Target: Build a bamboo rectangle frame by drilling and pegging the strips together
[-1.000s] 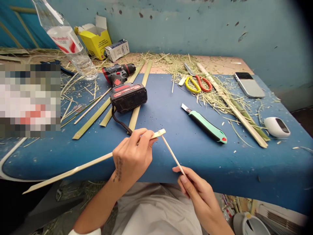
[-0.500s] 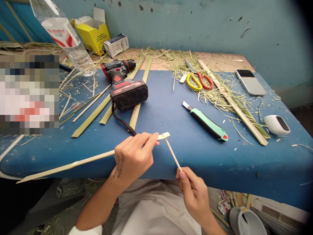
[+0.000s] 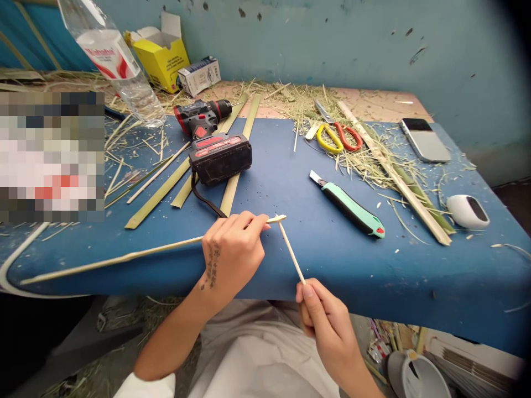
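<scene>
The left hand [image 3: 234, 243] is wrapping its fingers around a long, flat, pale-yellow strip that is looking like bamboo [image 3: 124, 258]; a short end is jutting past the index finger, and the longer part is stretching leftward above the near edge of the smooth blue tabletop [image 3: 282, 149]. The right hand [image 3: 327, 318] is pinching a slender, cream-coloured, rounded stick [image 3: 292, 252] between thumb and fingers, its narrow tip meeting the strip's short end from below; whether it is entering a hole, I cannot tell.

Forcing the tip at this slant could be risking a snapped stick, and too much pressure could be splitting the thin strip along its grain. A sudden slip could be sending knuckles toward the bare steel blade of the mint-green and black utility knife [image 3: 350, 207], lying just beyond.

A chunky black-and-red plastic drill [image 3: 219, 157] is resting across flat, yellow-green strips [image 3: 160, 193], while dry, curly, straw-coloured shavings [image 3: 357, 160] are lying around scissors with glossy yellow and red handles [image 3: 329, 138].
</scene>
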`<state>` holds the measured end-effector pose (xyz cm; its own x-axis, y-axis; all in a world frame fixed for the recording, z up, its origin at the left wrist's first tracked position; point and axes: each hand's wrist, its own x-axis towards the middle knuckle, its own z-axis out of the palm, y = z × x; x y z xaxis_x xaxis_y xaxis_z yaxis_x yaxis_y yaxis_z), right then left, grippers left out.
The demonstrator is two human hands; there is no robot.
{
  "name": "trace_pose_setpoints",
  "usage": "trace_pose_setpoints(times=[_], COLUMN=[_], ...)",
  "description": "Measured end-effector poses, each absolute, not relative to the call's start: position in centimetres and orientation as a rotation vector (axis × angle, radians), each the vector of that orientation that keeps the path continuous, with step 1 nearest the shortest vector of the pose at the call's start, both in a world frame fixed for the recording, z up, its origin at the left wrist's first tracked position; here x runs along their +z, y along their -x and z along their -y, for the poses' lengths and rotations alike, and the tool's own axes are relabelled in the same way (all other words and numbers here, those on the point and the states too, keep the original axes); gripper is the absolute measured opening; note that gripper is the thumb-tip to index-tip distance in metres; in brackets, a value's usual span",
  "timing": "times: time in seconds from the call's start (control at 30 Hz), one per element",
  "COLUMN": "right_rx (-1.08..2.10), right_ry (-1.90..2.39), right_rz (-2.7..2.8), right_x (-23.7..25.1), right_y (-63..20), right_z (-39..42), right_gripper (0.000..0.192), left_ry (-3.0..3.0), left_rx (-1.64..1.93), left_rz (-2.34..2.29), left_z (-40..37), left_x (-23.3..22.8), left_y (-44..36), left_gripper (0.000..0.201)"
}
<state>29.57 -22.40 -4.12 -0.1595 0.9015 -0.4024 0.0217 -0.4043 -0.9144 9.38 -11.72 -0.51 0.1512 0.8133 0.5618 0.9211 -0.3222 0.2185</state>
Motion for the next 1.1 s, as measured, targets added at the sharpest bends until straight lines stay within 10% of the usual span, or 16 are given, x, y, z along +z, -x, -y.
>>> trace_pose_setpoints(times=[0.33,0.57,1.1], right_rx=[0.642,1.903,1.938], right_ry=[1.605,1.129,1.259], right_rz=[1.579,0.983,0.708], right_x=[-3.8,-1.9,-2.4], right_y=[-27.4,-29.7,-28.3], right_z=[23.5,21.2,21.3], right_gripper=[0.029,0.047,0.043], left_ry=[2.209,2.431,2.237], left_rx=[-0.948,-1.146,-1.121], left_rz=[1.600,1.207,1.425], left_z=[11.5,11.6,11.6], left_x=[-1.4,-0.6,-0.5], left_y=[-10.6,-10.1,-10.1], left_gripper=[0.014,0.014,0.013])
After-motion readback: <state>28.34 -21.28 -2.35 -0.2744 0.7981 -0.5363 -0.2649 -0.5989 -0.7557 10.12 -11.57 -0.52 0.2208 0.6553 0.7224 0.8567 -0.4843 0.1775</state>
